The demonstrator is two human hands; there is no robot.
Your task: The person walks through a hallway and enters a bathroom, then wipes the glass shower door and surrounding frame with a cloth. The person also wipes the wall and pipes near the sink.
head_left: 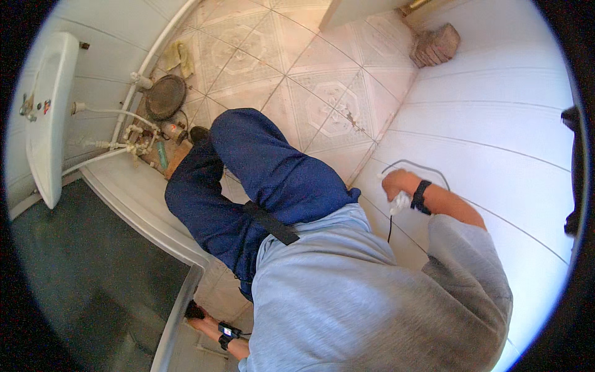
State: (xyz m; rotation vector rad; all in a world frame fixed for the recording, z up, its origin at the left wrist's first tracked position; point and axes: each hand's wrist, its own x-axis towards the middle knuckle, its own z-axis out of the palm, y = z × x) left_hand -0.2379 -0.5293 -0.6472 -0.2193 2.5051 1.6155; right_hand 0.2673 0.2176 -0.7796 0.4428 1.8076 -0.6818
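Note:
My right hand (398, 183) is closed beside the white panelled wall (483, 142), at the right. A white piece (401, 203) with a cord shows below its fingers; its kind is unclear. A grey cable (421, 166) arcs over the wrist, and a dark cord (390, 229) hangs below. Down at the lower left, my left hand (199, 322) reaches to the rim of the bathtub (180, 304). Its fingers are bent against a small black thing (194, 309) that I cannot make out, and they are partly hidden.
A white washbasin (56, 118) hangs at the left above pipes and valves (137, 141). A round dark lid (165, 97) and a yellowish rag (180, 59) lie on the tiled floor (273, 62). A brown block (436, 45) sits by the far wall near the door (359, 11).

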